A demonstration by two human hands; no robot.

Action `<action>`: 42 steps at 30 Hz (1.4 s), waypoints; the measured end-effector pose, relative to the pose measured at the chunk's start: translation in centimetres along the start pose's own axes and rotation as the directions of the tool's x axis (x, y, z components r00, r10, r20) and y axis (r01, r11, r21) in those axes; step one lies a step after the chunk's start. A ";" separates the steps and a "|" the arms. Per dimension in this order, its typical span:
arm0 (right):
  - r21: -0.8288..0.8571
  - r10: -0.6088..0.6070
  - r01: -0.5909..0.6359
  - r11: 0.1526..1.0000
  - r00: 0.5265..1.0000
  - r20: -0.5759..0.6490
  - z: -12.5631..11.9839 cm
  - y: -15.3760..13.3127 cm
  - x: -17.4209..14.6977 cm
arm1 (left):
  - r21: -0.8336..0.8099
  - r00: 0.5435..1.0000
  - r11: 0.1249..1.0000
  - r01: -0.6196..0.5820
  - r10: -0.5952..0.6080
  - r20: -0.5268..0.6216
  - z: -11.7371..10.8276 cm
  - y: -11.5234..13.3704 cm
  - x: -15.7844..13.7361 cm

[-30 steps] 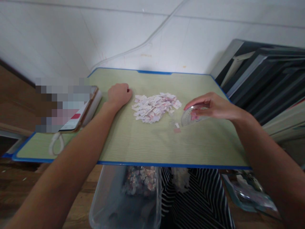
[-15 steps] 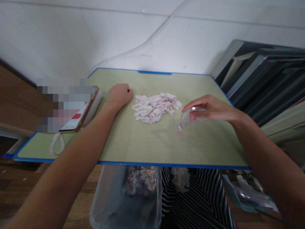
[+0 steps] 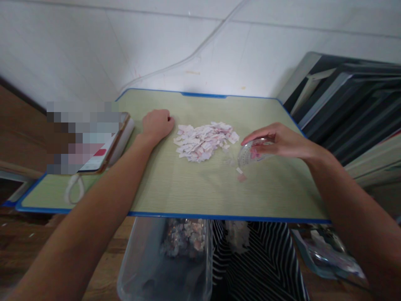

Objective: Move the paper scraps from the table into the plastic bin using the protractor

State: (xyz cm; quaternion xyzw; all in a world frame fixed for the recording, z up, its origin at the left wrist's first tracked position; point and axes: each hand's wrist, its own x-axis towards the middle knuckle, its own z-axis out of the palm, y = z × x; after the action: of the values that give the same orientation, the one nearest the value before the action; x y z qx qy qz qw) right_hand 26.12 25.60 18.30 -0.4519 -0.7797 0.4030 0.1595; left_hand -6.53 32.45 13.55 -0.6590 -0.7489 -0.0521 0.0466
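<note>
Along the lower middle of the frame runs the blue-trimmed front edge of a wood-grain table, with its widest stretch of top between that edge and the heap of paper scraps at centre. Left of centre, the left hand rests near the heap, fingers curled into a loose fist; whether anything is inside, I cannot tell. Right of centre, the right hand grips a clear plastic protractor between thumb and fingers, apart from the heap. Behind the pale green top stands a white wall crossed by one cable. Counted: one protractor, one heap too overlapped to number, one pink scrap and one white scrap by the protractor's lower end with blurred bits nearby, one touchscreen device at left, one translucent bin at bottom.
</note>
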 end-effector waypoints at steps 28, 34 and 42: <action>-0.236 -0.058 -0.004 0.972 0.966 -0.253 -0.5 0.4 0.2 | -0.001 1.000 1.000 0.007 -0.007 0.005 0.0 -0.1 0.0; -0.292 -0.088 0.013 0.956 0.966 -0.245 -0.5 0.4 0.3 | 0.033 1.000 0.999 0.011 -0.011 0.005 0.2 -0.1 0.1; -0.243 -0.057 0.033 0.969 0.994 -0.092 -2.0 1.0 -0.3 | 0.052 1.000 0.999 0.007 -0.008 0.021 -0.1 0.1 0.0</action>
State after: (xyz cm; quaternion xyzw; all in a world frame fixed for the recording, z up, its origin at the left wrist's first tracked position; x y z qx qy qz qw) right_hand 28.05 26.57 18.81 -0.4694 -0.8241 0.2788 0.1508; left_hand -6.46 32.43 13.65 -0.6554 -0.7528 -0.0259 0.0554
